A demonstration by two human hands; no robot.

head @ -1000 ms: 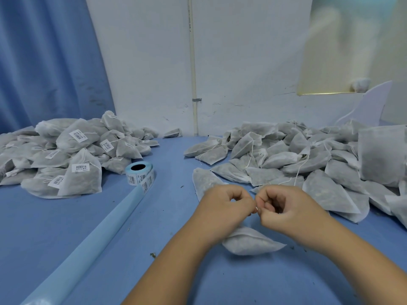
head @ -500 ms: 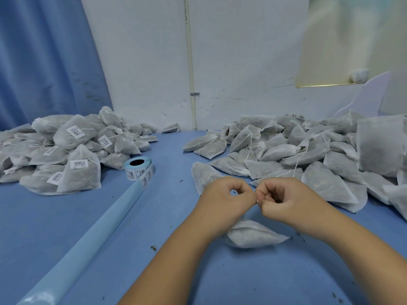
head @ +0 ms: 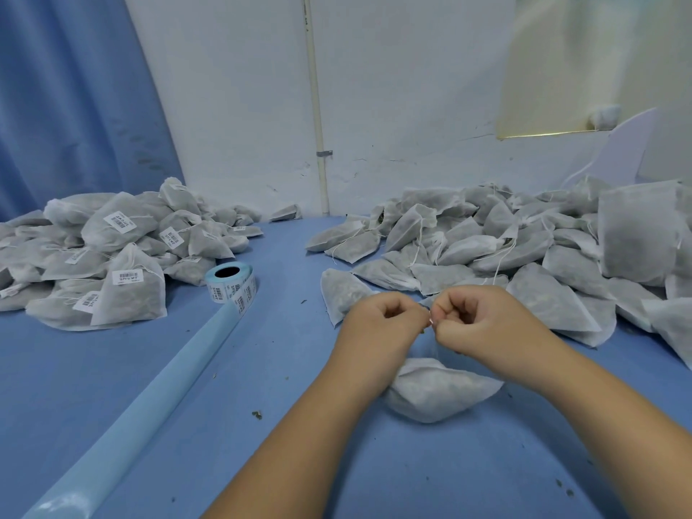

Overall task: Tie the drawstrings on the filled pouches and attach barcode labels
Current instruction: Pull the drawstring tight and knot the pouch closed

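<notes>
Head view, and it is the only one we have. Two hands are in play, up off the blue table (head: 112,387) and knuckle to knuckle at centre. The left hand (head: 382,320) is curled tight, and so is the right hand (head: 483,324). Their fingertips meet, and both pinch the drawstring (head: 436,348), a thin white thread that drops from the pinch to the one pouch (head: 438,391) lying on the table just below the wrists. That pouch is plump, grey-white, and half hidden under the forearms. I see no label on the part that shows.

Count the piles: two. The left pile (head: 112,256) carries barcode labels, at least five of them plain to see, though the pouches themselves are too many and too heaped to number. The right pile (head: 505,249) is the bigger one, with loose strings trailing and no label visible. Its nearest stray pouch (head: 342,297) lies flat just beyond the left hand.

There is one label roll (head: 230,282), standing between the piles near the left heap with its barcodes facing us. One pale blue strip (head: 149,398) runs from it down to the near left corner. One lone pouch (head: 286,212) sits back against the wall, beside one white pipe (head: 316,106). One blue curtain (head: 67,106) hangs at far left.
</notes>
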